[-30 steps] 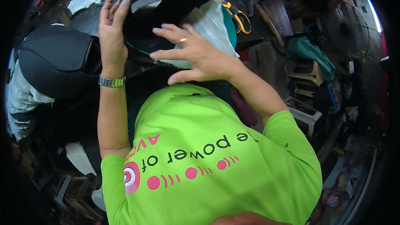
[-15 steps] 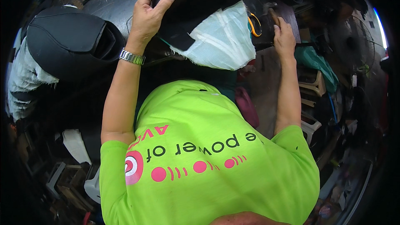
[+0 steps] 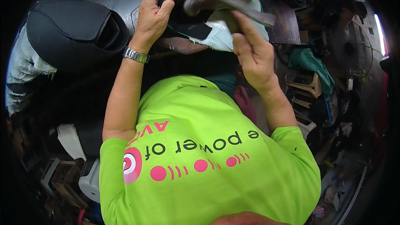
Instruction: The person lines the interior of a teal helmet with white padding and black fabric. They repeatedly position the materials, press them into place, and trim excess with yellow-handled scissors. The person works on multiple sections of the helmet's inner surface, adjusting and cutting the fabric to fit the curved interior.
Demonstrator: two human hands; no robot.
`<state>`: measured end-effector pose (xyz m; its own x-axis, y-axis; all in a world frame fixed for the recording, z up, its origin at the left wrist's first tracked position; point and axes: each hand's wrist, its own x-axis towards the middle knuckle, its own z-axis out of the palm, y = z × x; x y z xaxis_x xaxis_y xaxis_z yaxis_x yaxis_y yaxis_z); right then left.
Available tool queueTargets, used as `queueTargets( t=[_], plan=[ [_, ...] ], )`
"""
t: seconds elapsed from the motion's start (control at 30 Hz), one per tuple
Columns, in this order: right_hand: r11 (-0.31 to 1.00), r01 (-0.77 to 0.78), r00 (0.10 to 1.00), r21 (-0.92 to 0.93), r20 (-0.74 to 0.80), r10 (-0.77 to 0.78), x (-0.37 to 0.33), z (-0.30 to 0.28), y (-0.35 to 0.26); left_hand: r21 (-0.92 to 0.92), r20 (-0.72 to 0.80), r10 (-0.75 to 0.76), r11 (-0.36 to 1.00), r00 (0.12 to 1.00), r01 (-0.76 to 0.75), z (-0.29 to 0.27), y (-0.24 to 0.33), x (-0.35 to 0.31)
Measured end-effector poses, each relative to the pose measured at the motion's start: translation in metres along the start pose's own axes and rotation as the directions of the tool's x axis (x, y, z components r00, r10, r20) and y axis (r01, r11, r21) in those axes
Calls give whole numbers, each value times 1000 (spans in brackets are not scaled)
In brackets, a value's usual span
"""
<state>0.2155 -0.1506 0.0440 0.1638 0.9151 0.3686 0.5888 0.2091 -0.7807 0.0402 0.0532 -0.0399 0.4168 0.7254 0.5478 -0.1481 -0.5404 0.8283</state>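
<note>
The curved grey hammer head (image 3: 223, 1) looks like metal, its finish lost in blur. The black sheet with a teal edge (image 3: 196, 30) appears matt and smooth; the pale white piece of cloth (image 3: 219, 36) is wrinkled and frayed. The bulging black stitched shell (image 3: 66, 27) has a smooth, low-sheen, leather-like skin, with ragged white cloth (image 3: 26, 73) beside it. The dark tabletop (image 3: 127, 5) is glossy and scuffed. The silver link wristwatch (image 3: 136, 55) is shiny metal; the lime-green printed T-shirt (image 3: 225, 104), matt cloth; the crumpled teal bag (image 3: 315, 68), seemingly thin plastic.
</note>
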Motion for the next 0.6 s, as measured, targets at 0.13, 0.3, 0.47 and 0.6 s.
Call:
queueTargets(
  t=[0.13,0.3,0.47,0.6],
  plan=[
    [897,22,965,-441,245,97,8,15,4,-38,-199,-24,999,980,17,23,14,9],
    [912,74,962,-403,271,41,1,12,32,208,-283,203,967,937,-147,28,11,14],
    [972,-58,968,-227,226,111,-32,-8,20,222,4,126,967,992,-123,-4,17,3],
    [971,-155,978,-182,114,177,-21,-44,-12,235,83,-89,970,993,67,-15,32,17]
  ],
)
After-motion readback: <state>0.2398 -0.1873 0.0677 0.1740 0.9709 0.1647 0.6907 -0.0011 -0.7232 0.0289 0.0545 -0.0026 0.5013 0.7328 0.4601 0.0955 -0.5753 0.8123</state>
